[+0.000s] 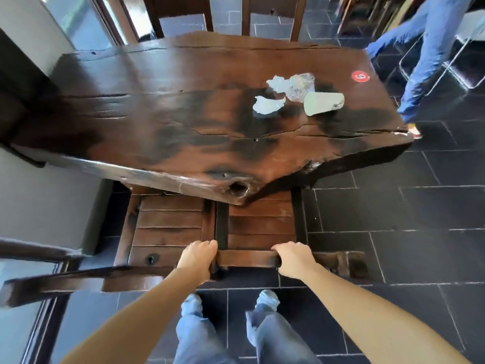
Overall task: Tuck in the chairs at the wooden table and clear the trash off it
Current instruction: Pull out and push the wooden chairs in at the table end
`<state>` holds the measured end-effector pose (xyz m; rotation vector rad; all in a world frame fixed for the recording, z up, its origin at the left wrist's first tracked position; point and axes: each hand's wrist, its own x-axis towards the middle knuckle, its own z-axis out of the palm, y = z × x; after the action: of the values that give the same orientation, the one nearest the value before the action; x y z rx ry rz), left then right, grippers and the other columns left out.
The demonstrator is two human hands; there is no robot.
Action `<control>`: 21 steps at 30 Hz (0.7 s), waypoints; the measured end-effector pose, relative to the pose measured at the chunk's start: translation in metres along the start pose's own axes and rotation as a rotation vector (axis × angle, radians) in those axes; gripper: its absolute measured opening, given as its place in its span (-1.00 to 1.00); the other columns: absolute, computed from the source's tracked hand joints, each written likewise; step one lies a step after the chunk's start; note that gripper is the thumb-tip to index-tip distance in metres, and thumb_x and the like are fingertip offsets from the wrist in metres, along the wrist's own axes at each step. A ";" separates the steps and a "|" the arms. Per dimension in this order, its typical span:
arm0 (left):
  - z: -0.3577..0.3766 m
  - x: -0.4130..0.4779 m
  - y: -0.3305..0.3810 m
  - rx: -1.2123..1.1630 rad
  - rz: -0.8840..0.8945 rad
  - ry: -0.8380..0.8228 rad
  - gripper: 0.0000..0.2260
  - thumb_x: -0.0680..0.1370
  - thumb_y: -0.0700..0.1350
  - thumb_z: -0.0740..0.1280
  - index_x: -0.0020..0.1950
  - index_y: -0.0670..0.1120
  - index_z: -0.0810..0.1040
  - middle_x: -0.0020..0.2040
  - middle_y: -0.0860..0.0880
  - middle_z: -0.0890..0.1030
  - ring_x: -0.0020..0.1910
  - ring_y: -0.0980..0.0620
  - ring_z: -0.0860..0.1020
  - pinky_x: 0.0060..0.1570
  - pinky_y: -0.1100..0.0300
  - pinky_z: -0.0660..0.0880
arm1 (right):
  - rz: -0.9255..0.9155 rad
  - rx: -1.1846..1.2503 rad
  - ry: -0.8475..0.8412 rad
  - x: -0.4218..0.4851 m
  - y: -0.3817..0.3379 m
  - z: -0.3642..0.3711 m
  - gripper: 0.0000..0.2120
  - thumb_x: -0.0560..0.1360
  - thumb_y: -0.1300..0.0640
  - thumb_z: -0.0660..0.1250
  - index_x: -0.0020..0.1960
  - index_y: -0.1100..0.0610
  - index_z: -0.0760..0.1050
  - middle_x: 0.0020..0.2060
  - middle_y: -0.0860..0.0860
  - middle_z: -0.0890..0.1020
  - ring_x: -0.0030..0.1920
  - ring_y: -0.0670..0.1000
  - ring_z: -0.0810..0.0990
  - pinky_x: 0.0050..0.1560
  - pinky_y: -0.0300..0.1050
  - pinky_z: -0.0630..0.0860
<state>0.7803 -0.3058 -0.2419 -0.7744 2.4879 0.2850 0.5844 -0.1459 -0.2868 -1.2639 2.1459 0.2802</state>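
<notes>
A dark wooden table [162, 109] fills the middle of the view. Trash lies on its right part: a tipped pale paper cup [323, 102], two crumpled white napkins [268, 105] and a crushed clear plastic cup [300, 85]. Two wooden chairs stand at the near side, their slatted seats partly under the table edge. My left hand [197, 256] and my right hand [296, 258] both grip the top rail of the right chair's backrest [248, 258]. The left chair [168, 227] stands beside it, its backrest rail untouched.
Two more chair backs [181, 11] stand at the table's far side. A person in blue clothes [430, 56] walks past the table's right end near a metal-framed chair [467, 74]. A red round sticker [360, 76] is on the tabletop. A grey wall and window frame run along the left.
</notes>
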 end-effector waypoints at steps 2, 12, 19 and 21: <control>0.000 -0.004 0.003 -0.003 -0.006 0.016 -0.69 0.36 -0.20 0.36 0.07 -0.09 0.39 0.06 -0.09 0.58 0.09 -0.16 0.52 0.01 0.01 0.44 | -0.014 -0.009 -0.001 -0.001 0.000 -0.001 -0.54 0.34 0.10 0.35 0.24 -0.07 0.47 0.13 0.01 0.61 0.13 0.14 0.57 0.13 0.00 0.51; 0.034 -0.038 0.030 0.008 0.065 0.030 -0.63 0.32 -0.19 0.38 0.08 -0.06 0.39 0.02 -0.05 0.59 0.05 -0.12 0.56 -0.04 0.05 0.46 | 0.002 -0.037 -0.034 -0.037 0.013 0.021 -0.60 0.32 0.13 0.38 0.15 -0.08 0.52 0.04 -0.02 0.65 0.06 0.12 0.60 0.05 -0.01 0.55; 0.045 -0.045 0.017 0.090 0.148 0.099 -0.69 0.33 -0.13 0.31 0.04 -0.05 0.37 -0.04 -0.01 0.62 0.00 -0.07 0.59 0.40 0.03 0.12 | 0.039 -0.021 -0.069 -0.048 0.001 0.029 -0.54 0.34 0.17 0.36 0.22 -0.10 0.46 0.10 -0.02 0.63 0.11 0.13 0.58 0.08 0.01 0.53; 0.042 -0.047 0.013 0.107 0.167 0.107 -0.68 0.32 -0.14 0.30 0.05 -0.06 0.36 -0.05 -0.01 0.61 0.00 -0.07 0.59 0.44 0.02 0.00 | 0.054 -0.021 -0.077 -0.049 -0.004 0.030 -0.49 0.36 0.20 0.36 0.27 -0.11 0.42 0.14 -0.01 0.61 0.14 0.13 0.57 0.10 0.00 0.51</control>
<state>0.8229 -0.2586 -0.2516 -0.5525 2.6494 0.1717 0.6164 -0.0989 -0.2803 -1.1889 2.1185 0.3698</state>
